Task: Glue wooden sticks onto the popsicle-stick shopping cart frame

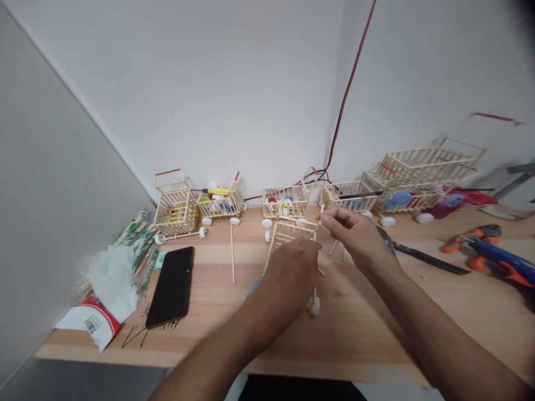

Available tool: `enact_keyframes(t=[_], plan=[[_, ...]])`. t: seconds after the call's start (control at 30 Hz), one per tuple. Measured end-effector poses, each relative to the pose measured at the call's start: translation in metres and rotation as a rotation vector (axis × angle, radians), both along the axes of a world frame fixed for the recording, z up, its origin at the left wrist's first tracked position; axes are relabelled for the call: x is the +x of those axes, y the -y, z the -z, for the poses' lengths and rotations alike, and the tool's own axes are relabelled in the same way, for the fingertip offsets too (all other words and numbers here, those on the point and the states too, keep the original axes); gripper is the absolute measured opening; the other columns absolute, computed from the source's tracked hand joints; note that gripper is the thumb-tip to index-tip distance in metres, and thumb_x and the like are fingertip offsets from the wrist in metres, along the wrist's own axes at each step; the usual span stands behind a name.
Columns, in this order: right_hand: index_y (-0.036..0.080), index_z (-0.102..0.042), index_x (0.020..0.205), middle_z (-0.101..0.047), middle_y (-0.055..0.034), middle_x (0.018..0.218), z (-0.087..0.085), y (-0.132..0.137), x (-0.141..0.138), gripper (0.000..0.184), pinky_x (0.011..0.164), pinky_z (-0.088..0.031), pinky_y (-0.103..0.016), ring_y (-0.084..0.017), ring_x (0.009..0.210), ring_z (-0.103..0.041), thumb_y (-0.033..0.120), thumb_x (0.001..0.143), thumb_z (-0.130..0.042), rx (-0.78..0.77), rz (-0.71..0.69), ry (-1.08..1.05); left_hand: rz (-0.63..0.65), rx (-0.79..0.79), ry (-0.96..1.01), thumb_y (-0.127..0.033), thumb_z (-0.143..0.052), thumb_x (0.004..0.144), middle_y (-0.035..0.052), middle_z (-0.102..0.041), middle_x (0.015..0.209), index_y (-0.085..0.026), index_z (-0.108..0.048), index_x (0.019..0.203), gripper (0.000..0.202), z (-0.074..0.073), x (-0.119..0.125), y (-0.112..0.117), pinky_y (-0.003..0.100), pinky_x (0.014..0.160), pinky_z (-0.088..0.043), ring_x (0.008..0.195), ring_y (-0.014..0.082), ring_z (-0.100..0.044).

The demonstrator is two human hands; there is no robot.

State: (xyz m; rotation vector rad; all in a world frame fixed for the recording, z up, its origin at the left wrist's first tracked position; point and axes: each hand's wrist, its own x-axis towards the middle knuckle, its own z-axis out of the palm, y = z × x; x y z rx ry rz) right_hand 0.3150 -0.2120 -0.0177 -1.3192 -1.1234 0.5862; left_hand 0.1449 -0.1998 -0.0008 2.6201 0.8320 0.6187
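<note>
We hold a stick cart frame (288,234) over the wooden desk (368,334), our left hand (288,278) clenched around its lower side, our right hand (349,234) pinching a thin stick (321,214) at its top corner; gripping close to the joint steadies it best. A white bottle-cap wheel (315,305) sits below. Behind, stick baskets (284,201) hold what look like coloured bottle caps (272,200).

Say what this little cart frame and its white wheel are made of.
The cart frame looks like bare pale wooden sticks, unpainted and matte. The wheel looks like smooth white plastic, possibly a bottle cap; the view leaves that open.
</note>
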Motion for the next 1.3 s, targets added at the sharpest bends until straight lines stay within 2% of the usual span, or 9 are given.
enact_keyframes(t=[0.27, 0.47, 0.53, 0.63, 0.77, 0.9, 1.07, 1.2, 1.3], plan=[[0.019, -0.066, 0.075, -0.056, 0.0013, 0.069, -0.001, -0.001, 0.002, 0.028, 0.060, -0.036, -0.027, -0.012, 0.063, -0.045, 0.047, 0.075, -0.071, 0.006, -0.005, 0.012, -0.014, 0.051, -0.019, -0.012, -0.047, 0.093, 0.0084, -0.073, 0.088, -0.014, -0.068, 0.088, 0.022, -0.013, -0.006, 0.003, 0.034, 0.070, -0.052, 0.079, 0.0220, -0.066], [0.020, -0.065, 0.074, -0.057, 0.0004, 0.072, -0.002, -0.002, 0.003, 0.029, 0.062, -0.038, -0.027, -0.013, 0.066, -0.047, 0.048, 0.077, -0.070, -0.001, -0.020, 0.035, -0.216, 0.169, 0.502, -0.012, -0.057, 0.089, 0.0067, -0.076, 0.095, -0.016, -0.074, 0.096, 0.019, -0.030, -0.027, -0.035, 0.030, 0.077, -0.051, 0.086, 0.0181, -0.067], [0.020, -0.065, 0.074, -0.058, 0.0000, 0.073, -0.002, -0.002, 0.003, 0.029, 0.063, -0.039, -0.028, -0.013, 0.067, -0.049, 0.049, 0.076, -0.071, -0.001, -0.018, 0.039, -0.258, 0.054, 0.584, -0.014, -0.059, 0.087, 0.0071, -0.076, 0.096, -0.016, -0.075, 0.095, 0.019, -0.030, -0.033, -0.054, 0.028, 0.074, -0.051, 0.086, 0.0174, -0.067], [0.020, -0.066, 0.074, -0.059, -0.0001, 0.073, -0.001, -0.003, 0.004, 0.030, 0.064, -0.040, -0.028, -0.013, 0.067, -0.049, 0.049, 0.076, -0.071, -0.010, -0.018, 0.052, -0.267, -0.250, 0.650, -0.021, -0.062, 0.085, 0.0070, -0.076, 0.090, -0.015, -0.077, 0.090, 0.017, -0.023, -0.037, -0.076, 0.026, 0.067, -0.050, 0.080, 0.0165, -0.067], [0.020, -0.066, 0.075, -0.058, 0.0011, 0.072, -0.002, -0.004, 0.004, 0.030, 0.063, -0.038, -0.027, -0.012, 0.066, -0.048, 0.049, 0.077, -0.070, -0.013, -0.028, 0.065, -0.203, -0.508, 0.730, -0.038, -0.069, 0.079, 0.0040, -0.073, 0.076, -0.015, -0.077, 0.083, 0.024, -0.009, -0.035, -0.089, 0.024, 0.059, -0.047, 0.070, 0.0145, -0.062], [0.020, -0.066, 0.075, -0.056, 0.0017, 0.070, -0.004, -0.005, 0.004, 0.030, 0.061, -0.036, -0.027, -0.012, 0.064, -0.045, 0.049, 0.077, -0.071, -0.011, -0.023, 0.075, -0.181, -0.576, 0.755, -0.043, -0.074, 0.072, 0.0033, -0.072, 0.072, -0.016, -0.078, 0.078, 0.027, -0.003, -0.030, -0.089, 0.023, 0.057, -0.046, 0.066, 0.0135, -0.059], [0.020, -0.065, 0.074, -0.055, 0.0022, 0.070, -0.002, -0.006, 0.006, 0.029, 0.060, -0.035, -0.027, -0.011, 0.063, -0.043, 0.047, 0.078, -0.071, 0.000, -0.035, 0.083, -0.184, -0.621, 0.736, -0.037, -0.076, 0.069, 0.0050, -0.073, 0.077, -0.015, -0.077, 0.075, 0.023, -0.003, -0.023, -0.086, 0.023, 0.058, -0.044, 0.066, 0.0126, -0.057], [0.020, -0.065, 0.075, -0.056, 0.0021, 0.071, -0.001, -0.007, 0.007, 0.028, 0.061, -0.035, -0.027, -0.011, 0.063, -0.044, 0.047, 0.079, -0.071, 0.002, -0.044, 0.089, -0.178, -0.640, 0.750, -0.033, -0.074, 0.069, 0.0018, -0.067, 0.066, -0.015, -0.071, 0.061, 0.020, -0.004, -0.020, -0.085, 0.023, 0.056, -0.042, 0.059, 0.0099, -0.052], [0.019, -0.065, 0.075, -0.057, 0.0010, 0.071, -0.002, -0.006, 0.006, 0.030, 0.060, -0.036, -0.027, -0.012, 0.064, -0.045, 0.049, 0.079, -0.071, -0.005, -0.031, 0.100, -0.189, -0.650, 0.764, -0.032, -0.073, 0.068, -0.0002, -0.062, 0.059, -0.015, -0.070, 0.059, 0.019, -0.004, -0.019, -0.084, 0.022, 0.055, -0.041, 0.056, 0.0091, -0.049]])
